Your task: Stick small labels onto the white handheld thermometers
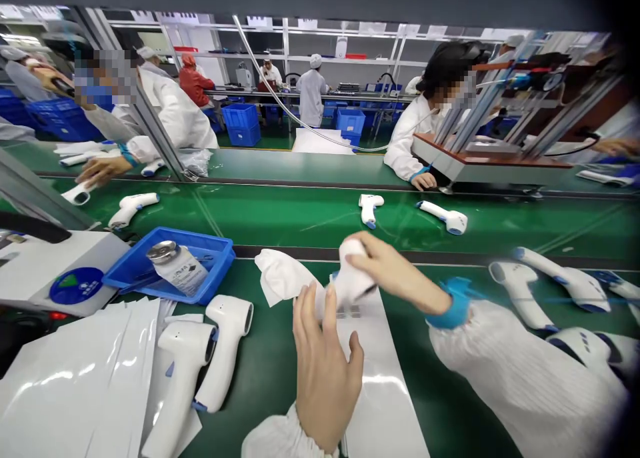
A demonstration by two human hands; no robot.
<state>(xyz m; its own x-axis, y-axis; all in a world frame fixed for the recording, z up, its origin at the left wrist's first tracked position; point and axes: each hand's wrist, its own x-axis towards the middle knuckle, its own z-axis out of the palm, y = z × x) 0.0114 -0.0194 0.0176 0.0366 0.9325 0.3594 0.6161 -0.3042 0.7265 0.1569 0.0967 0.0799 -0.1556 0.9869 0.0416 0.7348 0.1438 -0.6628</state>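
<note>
My right hand [387, 268] is closed around a white thermometer gun [354, 279], smeared by motion, with part of it hidden by the fingers. Just below it, my left hand [327, 365] reaches up with its fingers stretched apart. Its fingertips are close to the gun and to a crumpled white cloth [283, 275]; contact is hard to tell. Under both hands lies a glossy white sheet [383, 398] with some printing at its far end. To the left, two white thermometer guns [225, 351] [180, 371] with blue trim lie side by side, partly on white sheets.
A blue tray [220, 271] holds a metal-topped bottle [183, 265]. Glossy sheets [80, 378] are stacked at left. More thermometer guns [525, 291] lie at right. Beyond runs a green conveyor [275, 211] carrying several guns. Co-workers sit opposite, beside a metal fixture [500, 158].
</note>
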